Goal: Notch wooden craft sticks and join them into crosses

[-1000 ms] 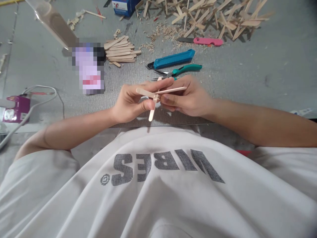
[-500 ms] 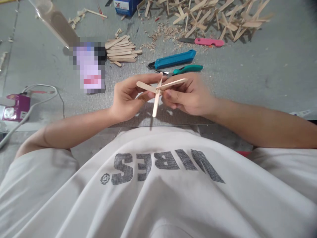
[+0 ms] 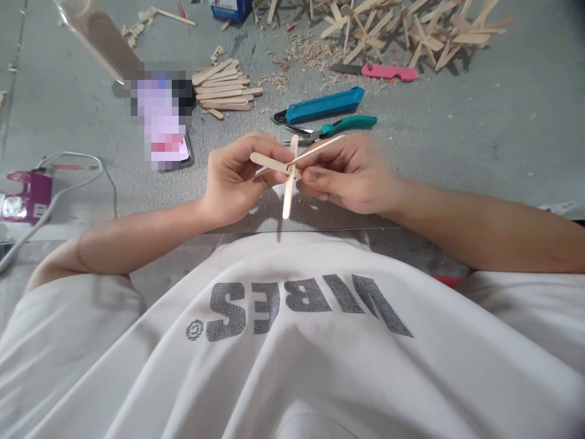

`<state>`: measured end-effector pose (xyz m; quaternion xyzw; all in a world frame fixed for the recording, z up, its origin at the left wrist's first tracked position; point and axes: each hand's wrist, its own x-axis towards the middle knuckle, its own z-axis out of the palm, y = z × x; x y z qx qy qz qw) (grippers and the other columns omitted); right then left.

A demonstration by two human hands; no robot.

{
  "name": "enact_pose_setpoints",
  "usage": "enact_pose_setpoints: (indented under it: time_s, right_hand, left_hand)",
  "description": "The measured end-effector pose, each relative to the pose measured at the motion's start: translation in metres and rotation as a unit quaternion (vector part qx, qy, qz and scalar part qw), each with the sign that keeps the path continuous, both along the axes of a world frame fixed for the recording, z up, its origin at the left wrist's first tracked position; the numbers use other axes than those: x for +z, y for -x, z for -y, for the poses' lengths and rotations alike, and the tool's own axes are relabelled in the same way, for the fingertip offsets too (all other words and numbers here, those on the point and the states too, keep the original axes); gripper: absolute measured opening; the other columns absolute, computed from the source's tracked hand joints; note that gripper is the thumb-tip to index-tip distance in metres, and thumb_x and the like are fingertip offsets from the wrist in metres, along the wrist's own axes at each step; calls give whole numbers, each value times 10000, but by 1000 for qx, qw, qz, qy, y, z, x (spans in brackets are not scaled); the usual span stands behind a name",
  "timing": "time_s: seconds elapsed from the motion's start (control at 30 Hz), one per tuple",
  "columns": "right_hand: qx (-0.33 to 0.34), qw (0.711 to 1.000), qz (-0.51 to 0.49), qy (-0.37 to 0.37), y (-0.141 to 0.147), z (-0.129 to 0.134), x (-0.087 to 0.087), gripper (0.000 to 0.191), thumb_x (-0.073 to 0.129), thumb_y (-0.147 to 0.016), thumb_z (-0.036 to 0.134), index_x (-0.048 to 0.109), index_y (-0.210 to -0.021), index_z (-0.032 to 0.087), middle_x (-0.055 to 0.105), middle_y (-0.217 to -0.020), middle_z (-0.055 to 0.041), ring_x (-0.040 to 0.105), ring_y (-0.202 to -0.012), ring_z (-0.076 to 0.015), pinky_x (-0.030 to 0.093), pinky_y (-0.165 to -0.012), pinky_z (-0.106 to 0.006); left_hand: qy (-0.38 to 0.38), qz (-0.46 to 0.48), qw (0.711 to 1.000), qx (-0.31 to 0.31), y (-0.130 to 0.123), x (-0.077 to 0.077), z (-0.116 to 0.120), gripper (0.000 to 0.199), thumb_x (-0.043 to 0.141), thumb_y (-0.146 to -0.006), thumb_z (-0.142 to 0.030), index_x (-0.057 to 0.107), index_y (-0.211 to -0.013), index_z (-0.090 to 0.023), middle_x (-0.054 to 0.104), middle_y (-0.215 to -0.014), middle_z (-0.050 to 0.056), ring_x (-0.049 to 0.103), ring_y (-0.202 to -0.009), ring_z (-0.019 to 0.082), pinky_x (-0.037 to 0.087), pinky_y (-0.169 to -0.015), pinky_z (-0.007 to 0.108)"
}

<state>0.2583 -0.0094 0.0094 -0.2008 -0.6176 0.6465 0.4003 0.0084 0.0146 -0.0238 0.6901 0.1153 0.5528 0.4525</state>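
Between my two hands, above the table's near edge, is a cross of wooden craft sticks (image 3: 289, 194), its arms fanning out from one centre. My left hand (image 3: 242, 177) pinches it close to the centre from the left, fingers curled. From the right, my right hand (image 3: 350, 174) grips it with the thumb by the centre, one stick lying along the fingers. Fingertips partly hide the joint. Just beyond the hands lie green-handled pliers (image 3: 350, 124) and a blue utility knife (image 3: 324, 105).
Loose craft sticks (image 3: 223, 88) lie in a stack beside a phone (image 3: 185, 149), partly blurred out. Finished-looking stick crosses (image 3: 425, 39) pile at the back right, near wood shavings (image 3: 306, 52) and a pink knife (image 3: 390, 72). A white cable (image 3: 68, 183) curves at left beside a purple object (image 3: 34, 195).
The stick cross has turned slightly in my fingers, its right arm now angled more upward. Both hands stay in nearly the same place. The view has shifted a little.
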Motion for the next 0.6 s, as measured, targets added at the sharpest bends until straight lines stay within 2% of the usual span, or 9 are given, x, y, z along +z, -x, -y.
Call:
enact_pose_setpoints:
  time_s: [0.07, 0.1, 0.2, 0.27, 0.43, 0.6]
  right_hand:
    - [2, 1000, -6, 3, 0, 0, -2, 505, 1041, -1101, 691, 890, -1121, 210, 677, -793, 65, 487, -610, -85, 439, -598, -280]
    - [6, 1000, -8, 6, 0, 0, -2, 507, 1041, -1100, 692, 882, -1117, 211, 677, -802, 67, 479, -616, -84, 437, -604, -277]
    - [24, 999, -19, 14, 1, 1, -2, 488, 1031, -1121, 662, 843, -1105, 212, 653, -821, 81, 451, -636, -75, 436, -629, -262]
    - [34, 999, -29, 15, 1, 2, -2, 482, 1020, -1137, 644, 820, -1095, 207, 644, -830, 84, 443, -644, -70, 430, -639, -256]
    - [37, 999, -32, 1, 1, 3, -1, 453, 994, -1169, 612, 804, -1088, 209, 622, -813, 88, 452, -656, -74, 424, -647, -253]
    - [37, 999, -10, -33, 0, 2, 4, 467, 939, -1212, 617, 772, -1058, 209, 574, -755, 94, 497, -635, -75, 432, -622, -241]
  left_hand:
    - [27, -21, 999, 23, -1, 1, 2, 332, 1027, -1137, -662, 999, -1246, -349, 919, -1120, 12, 880, -1061, 174, 718, -973, 352]
    - [33, -24, 999, 30, -2, 3, 3, 323, 1010, -1152, -661, 997, -1184, -339, 911, -1072, 15, 877, -1019, 184, 713, -927, 362]
    - [52, -19, 998, 31, -3, 8, 6, 408, 1058, -1065, -748, 991, -1106, -347, 896, -1023, 22, 866, -968, 228, 703, -877, 417]
    - [64, -12, 998, 26, -3, 10, 9, 423, 1086, -1026, -765, 994, -1111, -361, 900, -1033, 24, 865, -985, 241, 705, -912, 444]
    - [85, -35, 995, 42, -3, 12, 14, 434, 1057, -1035, -805, 985, -1087, -381, 921, -1041, 19, 853, -991, 253, 721, -983, 492]
    - [70, -19, 997, 12, -1, 9, 12, 433, 1117, -974, -788, 991, -1121, -401, 925, -1041, 6, 867, -1006, 257, 733, -980, 487]
